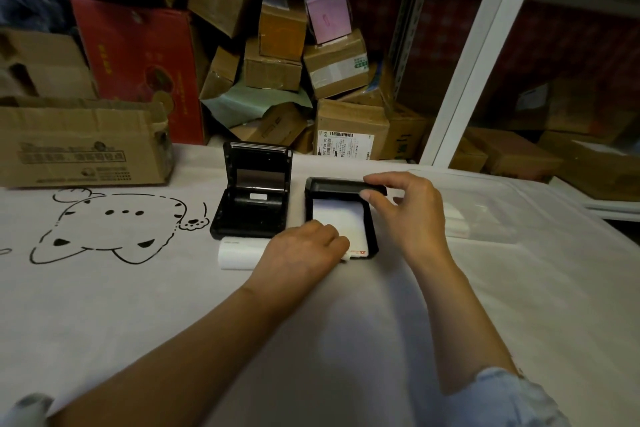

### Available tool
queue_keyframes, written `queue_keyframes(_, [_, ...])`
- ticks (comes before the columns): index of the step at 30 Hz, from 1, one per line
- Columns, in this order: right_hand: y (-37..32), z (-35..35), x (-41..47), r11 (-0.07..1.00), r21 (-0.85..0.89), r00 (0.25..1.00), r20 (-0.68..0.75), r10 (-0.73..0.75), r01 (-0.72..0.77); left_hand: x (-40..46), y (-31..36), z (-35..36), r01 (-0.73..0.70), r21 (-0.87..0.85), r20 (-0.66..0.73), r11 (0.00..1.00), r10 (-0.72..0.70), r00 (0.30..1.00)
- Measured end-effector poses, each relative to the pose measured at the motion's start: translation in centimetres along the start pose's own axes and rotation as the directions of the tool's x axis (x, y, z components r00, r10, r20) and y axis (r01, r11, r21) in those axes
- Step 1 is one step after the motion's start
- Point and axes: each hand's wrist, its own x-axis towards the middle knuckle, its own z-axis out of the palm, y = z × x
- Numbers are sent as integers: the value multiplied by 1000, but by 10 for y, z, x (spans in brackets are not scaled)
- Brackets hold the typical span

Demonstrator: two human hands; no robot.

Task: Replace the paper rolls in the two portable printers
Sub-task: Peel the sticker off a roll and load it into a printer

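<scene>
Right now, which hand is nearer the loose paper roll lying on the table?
Left. The left hand sits right beside the paper roll, holding down paper on the right printer. The right hand is farther off, gripping that printer's lid.

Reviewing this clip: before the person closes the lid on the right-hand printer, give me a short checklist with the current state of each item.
1. Paper seated in the right printer: white paper lies across its open bay; whether the roll beneath sits fully down, cannot tell.
2. Paper end pulled out past the front edge: ok, the left hand holds it down at the front.
3. Lid under control: ok, the right hand pinches the lid at the printer's far edge.
4. Lid path free of fingers: not ok, the left hand lies over the bay's front.
5. Left printer ready: not ok, lid open, no paper visible in its bay.
6. Spare roll at hand: ok, it lies just in front of the left printer.
</scene>
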Motion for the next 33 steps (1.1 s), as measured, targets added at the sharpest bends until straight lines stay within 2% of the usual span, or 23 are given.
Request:
queue_keyframes(9, [-5, -4, -1, 998, -25, 997, 62, 55, -54, -5, 1, -5, -9, 44, -1, 999, 9, 1000])
queue_keyframes(11, [-4, -7, -3, 994, -33, 988, 106, 111, -108, -9, 0, -3, -33, 26, -16, 999, 33, 999])
queue_keyframes(16, [5, -2, -22, 977, -92, 949, 237, 207, -190, -23, 2, -3, -69, 41, 52, 997, 67, 996])
queue_keyframes(19, [10, 1, -33, 981, -109, 953, 241, 184, -162, -26, 3, -2, -81, 32, 30, 996, 80, 996])
queue_keyframes(22, [9, 0, -36, 972, -203, 965, 205, 163, -121, -27, 3, -3, -107, 26, 12, 994, 106, 994])
queue_keyframes(27, [0, 0, -33, 969, -220, 969, 193, 152, -109, -32, -1, -10, -156, 2, -64, 988, 156, 986])
queue_keyframes(30, [-15, 0, -30, 965, -257, 981, 165, 99, -54, -32, -20, -26, -31, -31, -59, 999, 29, 998])
queue_keyframes(33, [-33, 11, -28, 988, -156, 977, 213, 22, 12, -32, -46, -46, 188, -94, -38, 978, -192, 981])
